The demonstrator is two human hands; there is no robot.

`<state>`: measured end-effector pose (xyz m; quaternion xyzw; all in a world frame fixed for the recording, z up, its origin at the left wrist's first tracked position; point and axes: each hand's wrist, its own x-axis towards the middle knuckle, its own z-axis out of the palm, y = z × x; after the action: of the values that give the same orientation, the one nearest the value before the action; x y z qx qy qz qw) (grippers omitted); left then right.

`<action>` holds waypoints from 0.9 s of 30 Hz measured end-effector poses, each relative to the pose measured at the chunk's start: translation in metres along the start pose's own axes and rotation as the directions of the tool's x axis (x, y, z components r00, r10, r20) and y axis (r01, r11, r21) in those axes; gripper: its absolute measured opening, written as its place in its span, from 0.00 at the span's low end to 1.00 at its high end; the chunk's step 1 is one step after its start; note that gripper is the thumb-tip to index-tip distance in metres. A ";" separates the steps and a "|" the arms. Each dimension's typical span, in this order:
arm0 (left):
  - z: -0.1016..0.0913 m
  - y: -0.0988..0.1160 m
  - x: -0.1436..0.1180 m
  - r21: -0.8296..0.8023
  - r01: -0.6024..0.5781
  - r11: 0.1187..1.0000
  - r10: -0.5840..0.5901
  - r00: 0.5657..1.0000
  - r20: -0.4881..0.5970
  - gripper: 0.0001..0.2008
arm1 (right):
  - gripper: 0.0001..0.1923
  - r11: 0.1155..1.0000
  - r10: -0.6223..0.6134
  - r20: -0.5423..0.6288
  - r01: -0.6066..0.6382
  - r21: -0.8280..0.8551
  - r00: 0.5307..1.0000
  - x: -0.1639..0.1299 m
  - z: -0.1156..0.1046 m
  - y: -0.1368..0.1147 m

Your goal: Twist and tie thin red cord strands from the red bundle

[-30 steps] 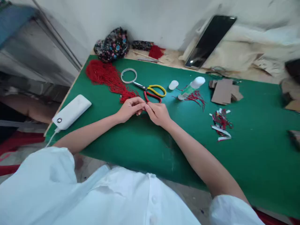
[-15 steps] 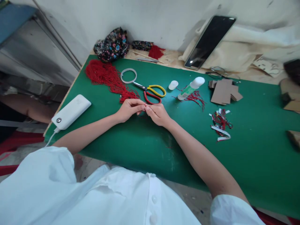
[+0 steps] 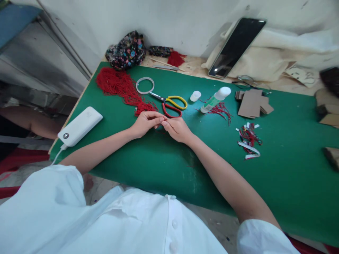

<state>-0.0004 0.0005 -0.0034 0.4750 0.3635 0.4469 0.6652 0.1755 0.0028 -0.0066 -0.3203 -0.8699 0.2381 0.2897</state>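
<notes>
My left hand (image 3: pixel 148 123) and my right hand (image 3: pixel 178 128) meet fingertip to fingertip above the green mat (image 3: pixel 148 158). Both are closed in a pinch on a thin strand of red thread (image 3: pixel 165 116), mostly hidden by the fingers. Just beyond them lie scissors (image 3: pixel 173 107) with one yellow and one red handle. A bundle of red threads (image 3: pixel 119 86) stretches from behind my left hand to the far left, with a clear ring (image 3: pixel 145 85) by the scissors' tip.
A glue stick (image 3: pixel 215 100) stands beside its white cap (image 3: pixel 195 96) and red thread scraps. Right of it are cardboard pieces (image 3: pixel 250 104) and a scrap pile (image 3: pixel 249 141). A white power bank (image 3: pixel 80 127) lies left; a phone (image 3: pixel 237 47) leans at the back.
My fingers have shifted very slightly against each other, still pinched together in the same place. Objects on the mat stay as they were.
</notes>
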 end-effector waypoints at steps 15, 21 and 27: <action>-0.003 -0.004 0.001 0.044 -0.025 0.999 0.024 0.999 0.021 0.11 | 0.28 0.998 0.045 0.052 -0.047 0.042 0.998 0.003 -0.004 -0.002; -0.006 -0.003 0.002 0.070 0.000 0.998 -0.006 0.997 0.080 0.14 | 0.31 0.935 0.059 0.124 -0.098 0.342 0.990 0.003 -0.006 0.005; -0.006 -0.002 0.002 0.047 -0.005 0.999 0.000 0.995 0.102 0.15 | 0.29 0.889 0.079 0.133 -0.130 0.439 0.988 0.003 -0.007 0.005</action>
<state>-0.0049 0.0041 -0.0070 0.5134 0.3389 0.4143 0.6707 0.1800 0.0101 -0.0039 -0.2779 -0.7885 0.4637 0.2933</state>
